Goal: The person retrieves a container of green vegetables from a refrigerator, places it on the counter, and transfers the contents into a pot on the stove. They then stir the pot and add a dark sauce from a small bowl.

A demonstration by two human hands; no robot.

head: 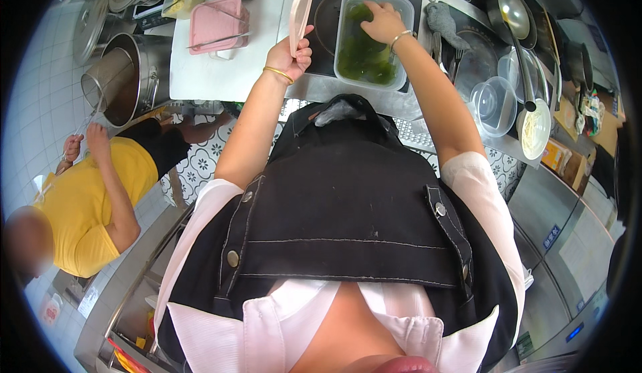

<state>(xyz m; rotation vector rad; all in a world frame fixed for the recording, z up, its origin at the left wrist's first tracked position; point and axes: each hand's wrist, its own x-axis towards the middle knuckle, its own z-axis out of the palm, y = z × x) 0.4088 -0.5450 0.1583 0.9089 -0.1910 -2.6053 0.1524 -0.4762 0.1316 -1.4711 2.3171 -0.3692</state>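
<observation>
My left hand [293, 57] grips a pale pink plastic lid [302, 9], tilted up on edge beside a clear plastic tub. The tub [346, 79] stands on a black induction hob and holds dark green leafy matter, perhaps seaweed, in liquid [363, 54]. Over the far part of the tub, my right hand [383, 22] reaches in with fingers spread, fingertips at the green contents; whether they hold any of it cannot be told. Inside the tub's right wall leans a clear or metal utensil, partly hidden by my wrist.
Left of the hob are a pink-lidded box [215, 22] with metal tongs and a large steel pot [145, 77]. A person in a yellow shirt [100, 197] handles a strainer there. At right lie a grey cloth [445, 24], clear bowls [494, 105], ladles and a bowl of pale shreds [533, 127].
</observation>
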